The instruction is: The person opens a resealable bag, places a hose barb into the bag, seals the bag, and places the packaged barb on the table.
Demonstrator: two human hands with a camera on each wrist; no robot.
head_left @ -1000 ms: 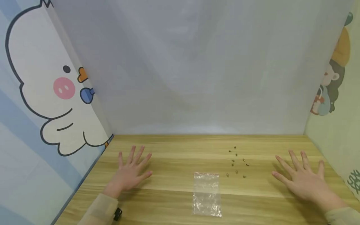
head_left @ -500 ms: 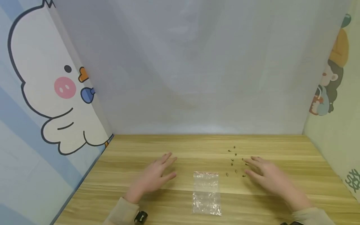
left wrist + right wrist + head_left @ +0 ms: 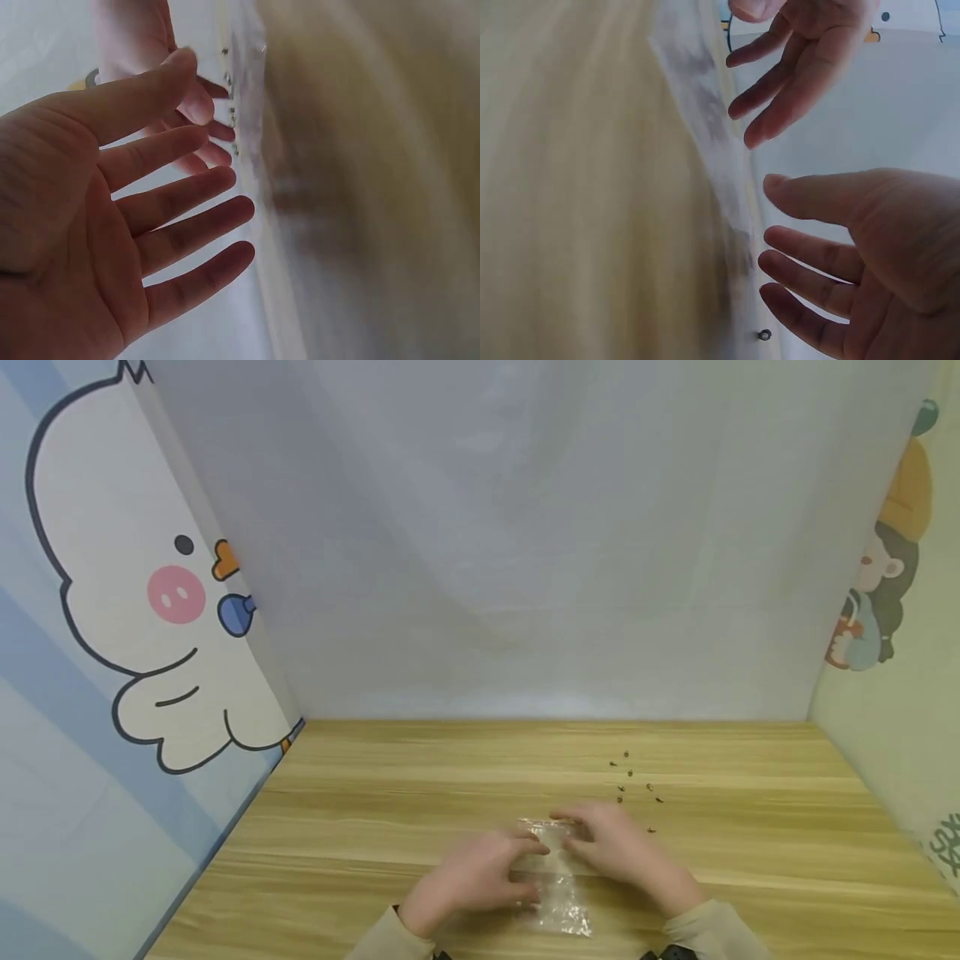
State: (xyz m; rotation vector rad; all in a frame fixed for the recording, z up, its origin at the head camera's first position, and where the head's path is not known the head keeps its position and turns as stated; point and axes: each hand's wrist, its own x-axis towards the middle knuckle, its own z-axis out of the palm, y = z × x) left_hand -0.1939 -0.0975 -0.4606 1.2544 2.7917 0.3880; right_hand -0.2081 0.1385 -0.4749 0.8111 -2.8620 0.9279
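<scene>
In the head view, low at centre frame, the left hand (image 3: 468, 885) and right hand (image 3: 618, 852) meet over a clear plastic bag (image 3: 555, 906) lying on the desk (image 3: 360, 827), hiding its top edge. Small dark screws (image 3: 630, 773) lie scattered just above. The wrist views show both hands' fingers (image 3: 187, 199) spread and relaxed, gripping nothing.

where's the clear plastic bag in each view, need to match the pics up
Head: the clear plastic bag lies on the wooden table, low centre, under both hands.
Left wrist: a blurred pale strip at top centre, beyond the left hand.
Right wrist: a blurred strip running down the middle, left of the right hand.
Shared landmark: the small dark pieces beside the bag.
</scene>
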